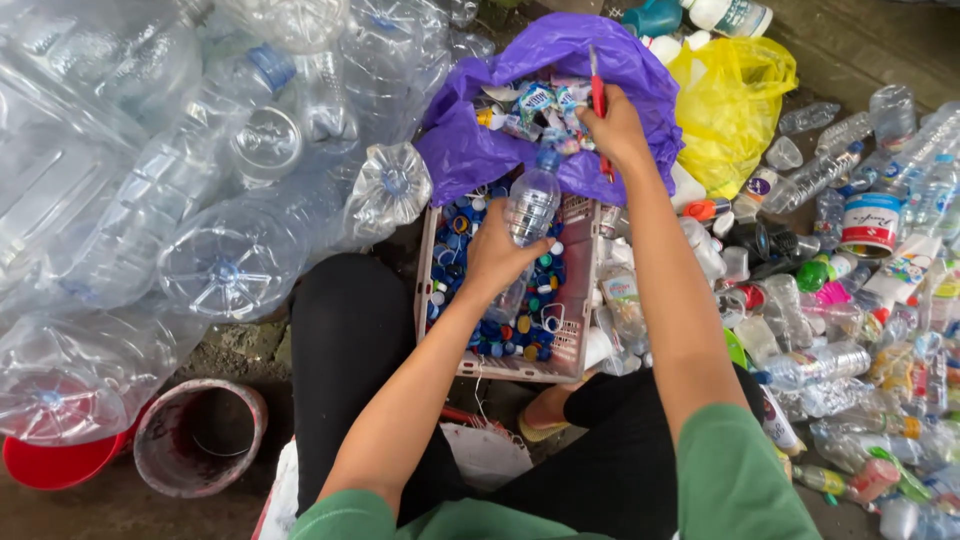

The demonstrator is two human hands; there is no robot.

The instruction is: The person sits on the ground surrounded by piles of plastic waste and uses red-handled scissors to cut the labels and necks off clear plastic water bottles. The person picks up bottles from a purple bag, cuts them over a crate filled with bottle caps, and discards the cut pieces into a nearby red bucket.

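- The left hand (492, 255) is wrapped around a small clear plastic bottle with a blue cap (532, 200), held over the pale crate of coloured bottle caps (580, 290).
- At one o'clock from it, the right hand (615, 128) pinches a thin red-handled tool (597, 92) above the crumpled purple plastic bag (470, 150).
- Judged step: working at the bottle's cap; next calls for steadying the bottle and bringing the tool down.
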